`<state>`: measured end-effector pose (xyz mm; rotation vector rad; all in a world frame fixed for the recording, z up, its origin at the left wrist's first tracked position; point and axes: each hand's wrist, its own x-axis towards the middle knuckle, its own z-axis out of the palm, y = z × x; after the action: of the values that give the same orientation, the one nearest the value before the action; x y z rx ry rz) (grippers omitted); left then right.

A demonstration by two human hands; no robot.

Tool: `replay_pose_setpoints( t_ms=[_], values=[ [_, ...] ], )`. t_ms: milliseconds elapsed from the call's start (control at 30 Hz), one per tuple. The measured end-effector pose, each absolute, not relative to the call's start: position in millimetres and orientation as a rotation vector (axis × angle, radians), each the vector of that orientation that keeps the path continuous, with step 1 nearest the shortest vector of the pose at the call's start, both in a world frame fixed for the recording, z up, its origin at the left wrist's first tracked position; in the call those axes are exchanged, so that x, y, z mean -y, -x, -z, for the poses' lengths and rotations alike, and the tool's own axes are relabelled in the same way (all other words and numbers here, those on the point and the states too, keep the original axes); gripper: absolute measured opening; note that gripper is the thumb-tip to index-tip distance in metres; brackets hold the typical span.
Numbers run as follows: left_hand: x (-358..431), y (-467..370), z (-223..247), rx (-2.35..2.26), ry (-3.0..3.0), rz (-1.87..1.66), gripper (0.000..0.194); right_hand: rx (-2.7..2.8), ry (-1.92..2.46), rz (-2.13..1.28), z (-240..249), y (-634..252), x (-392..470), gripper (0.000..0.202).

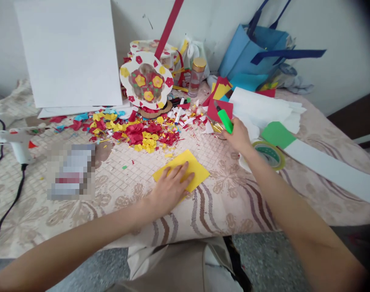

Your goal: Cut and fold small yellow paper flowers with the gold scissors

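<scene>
My left hand [169, 190] lies flat on a square of yellow paper [198, 169], its fingers spread across the sheet. The paper rests on the patterned tablecloth near the front edge. Farther right, my right hand [238, 136] is closed around a bright green tool [225, 121] with a narrow dark tip pointing away and up to the left; whether it is a marker or a knife I cannot tell. Beyond its tip lies a piece of red paper [213, 110]. A roll of clear tape [280, 156] sits beside my right wrist.
Paper scraps [139, 132] lie heaped beyond the yellow sheet, before a flower-decorated lantern-like craft [125, 77]. Left are a glue gun [19, 146] with its cord and a blurred-out flat object [72, 170]. A bottle [197, 77], blue bag [242, 48] and white strip [333, 166] stand or lie right.
</scene>
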<state>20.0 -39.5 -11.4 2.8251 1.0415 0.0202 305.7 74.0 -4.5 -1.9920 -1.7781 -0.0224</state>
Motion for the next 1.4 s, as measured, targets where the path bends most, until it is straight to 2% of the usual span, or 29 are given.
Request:
replay_pose_setpoints(
  t_ms=[100,167,267,400,667,967,1100,1300,1400],
  values=[
    [35,-34,7,-1.092,-2.788,0.001,0.047,1.638,1.959,-0.057,1,-299,-63,0.024],
    [25,-34,4,-0.961,-2.812,-0.047,0.052,1.656,1.925,-0.256,-2,-289,-43,0.024],
    [12,-23,-1,-0.691,-2.824,-0.100,0.048,1.787,1.891,-0.628,-2,-272,-8,0.022],
    [11,-6,-1,-0.497,-2.825,-0.053,0.043,1.872,1.880,-0.820,0,-258,23,0.019],
    [28,-3,14,-0.608,-2.790,-0.019,0.045,1.906,1.791,-0.830,3,-247,23,0.020],
    [33,-18,10,-0.894,-2.659,-0.162,0.049,2.276,1.495,-0.672,2,-251,-51,0.018],
    [24,-18,10,-0.773,-2.698,-0.071,0.057,2.303,1.442,-0.690,3,-241,-68,0.020],
    [11,-17,5,-0.677,-2.614,-0.027,0.058,2.058,1.560,-0.602,7,-254,-38,0.029],
    [6,-20,8,-0.723,-2.593,-0.164,0.046,1.912,1.588,-0.704,3,-268,11,0.033]
  ],
)
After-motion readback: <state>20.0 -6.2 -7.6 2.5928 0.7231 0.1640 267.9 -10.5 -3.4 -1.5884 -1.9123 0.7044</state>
